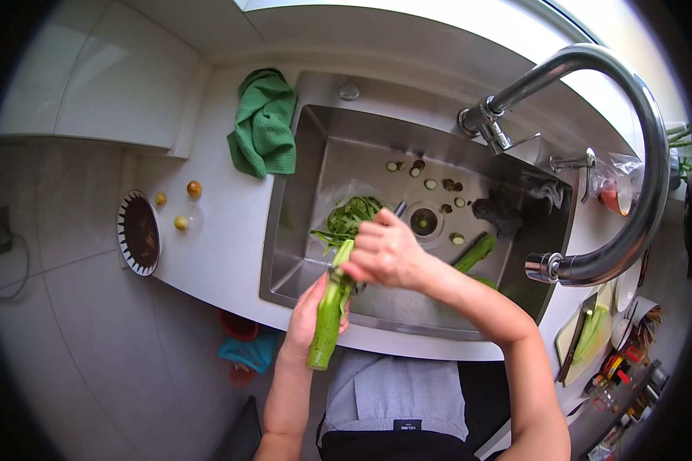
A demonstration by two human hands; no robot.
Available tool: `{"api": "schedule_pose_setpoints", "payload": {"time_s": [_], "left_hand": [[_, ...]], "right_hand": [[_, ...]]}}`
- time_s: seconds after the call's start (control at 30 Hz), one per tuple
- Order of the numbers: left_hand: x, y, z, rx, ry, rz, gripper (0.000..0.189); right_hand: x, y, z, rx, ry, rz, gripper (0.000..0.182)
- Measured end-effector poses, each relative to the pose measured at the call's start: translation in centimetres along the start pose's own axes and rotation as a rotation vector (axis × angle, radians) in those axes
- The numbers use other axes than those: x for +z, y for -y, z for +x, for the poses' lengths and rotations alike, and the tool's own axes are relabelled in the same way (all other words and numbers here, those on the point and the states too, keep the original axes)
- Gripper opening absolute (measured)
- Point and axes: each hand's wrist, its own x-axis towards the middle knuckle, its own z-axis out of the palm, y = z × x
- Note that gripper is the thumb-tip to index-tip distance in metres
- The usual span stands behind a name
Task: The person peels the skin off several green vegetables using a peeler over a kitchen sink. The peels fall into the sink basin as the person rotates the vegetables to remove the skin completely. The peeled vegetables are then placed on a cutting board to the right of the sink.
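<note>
My left hand [308, 317] holds a partly peeled green gourd [326, 328] by its lower part, over the sink's front edge. My right hand [383, 250] grips a peeler [354, 284], most of which is hidden by the fingers, against the gourd's upper part. The gourd's top end is pale where the skin is off, and its lower end is darker green. Beyond the hands, a heap of green peelings [354, 216] lies in the stainless steel sink [375, 322]. Another green gourd [476, 253] rests in the sink, partly behind my right forearm.
Cut-off ends [431, 184] are scattered around the drain [422, 221]. A chrome faucet [640, 115] arches over the right side. A green cloth [265, 124] lies at the back left, near a patterned bowl [140, 232]. A cutting board [600, 346] at the right holds a knife [575, 346] and pale green pieces [590, 334].
</note>
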Motion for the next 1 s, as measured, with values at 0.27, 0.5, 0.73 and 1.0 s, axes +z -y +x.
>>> {"api": "schedule_pose_setpoints", "payload": {"time_s": [0.27, 0.5, 0.73, 1.0], "left_hand": [[-0.6, -0.6, -0.7, 0.1, 0.021, -0.005, 0.04], [-0.8, 0.3, 0.5, 0.055, 0.032, -0.068, 0.042], [-1.3, 1.2, 1.0, 0.017, -0.071, -0.121, 0.045], [-1.8, 0.9, 1.4, -0.011, -0.121, -0.12, 0.048]], "right_hand": [[4.1, -4.3, -3.5, 0.151, 0.183, -0.329, 0.032], [5.4, -3.5, -6.0, 0.259, 0.998, -0.79, 0.029], [4.3, -2.8, -5.3, 0.405, 0.467, -0.419, 0.062], [3.5, -2.5, -6.5, 0.491, 1.055, -0.427, 0.053]]}}
